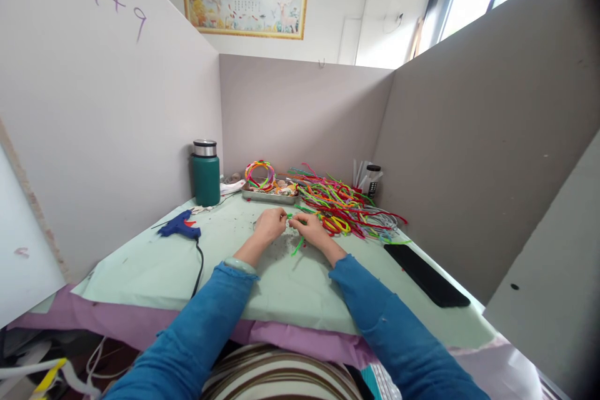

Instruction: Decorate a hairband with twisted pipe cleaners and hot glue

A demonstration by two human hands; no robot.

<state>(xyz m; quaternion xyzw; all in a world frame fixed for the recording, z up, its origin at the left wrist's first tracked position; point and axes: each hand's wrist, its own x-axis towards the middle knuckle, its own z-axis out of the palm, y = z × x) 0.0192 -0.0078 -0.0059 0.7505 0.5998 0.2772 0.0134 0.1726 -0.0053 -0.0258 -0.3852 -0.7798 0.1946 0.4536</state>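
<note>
Both hands meet over the middle of the table. My left hand (270, 225) pinches one end of a green pipe cleaner (298, 245). From the other side my right hand (311, 229) grips the same pipe cleaner close to the left fingertips. Its free end hangs down below the right fingers toward the table. A small green part shows between the two sets of fingertips, too small to make out its shape. Just beyond my right hand lies a heap of many-coloured pipe cleaners (335, 197).
A metal tray (269, 197) holds coloured rings and small pieces. On the left are a blue glue gun (180, 225) with a black cord and a green bottle (206, 175). A black flat case (426, 275) lies at right; a black-lidded jar (372, 180) stands behind. Partition walls enclose the table.
</note>
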